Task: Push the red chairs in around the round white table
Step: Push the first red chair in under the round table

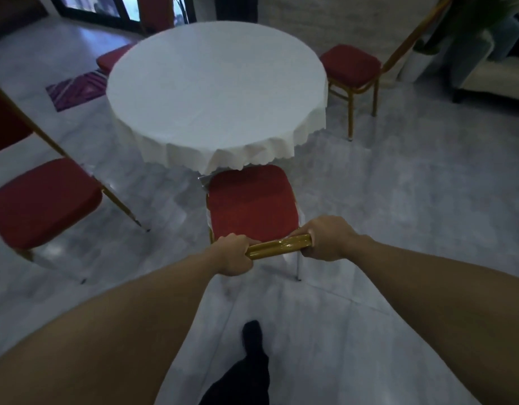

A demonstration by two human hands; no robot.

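Both hands' fingers [306,231] clench chair rail [277,246] before white table [217,92], grey floor [398,206].

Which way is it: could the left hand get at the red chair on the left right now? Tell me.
Probably not yet: the left hand is clamped on the near chair's gold top rail, though bare floor lies toward the left chair.
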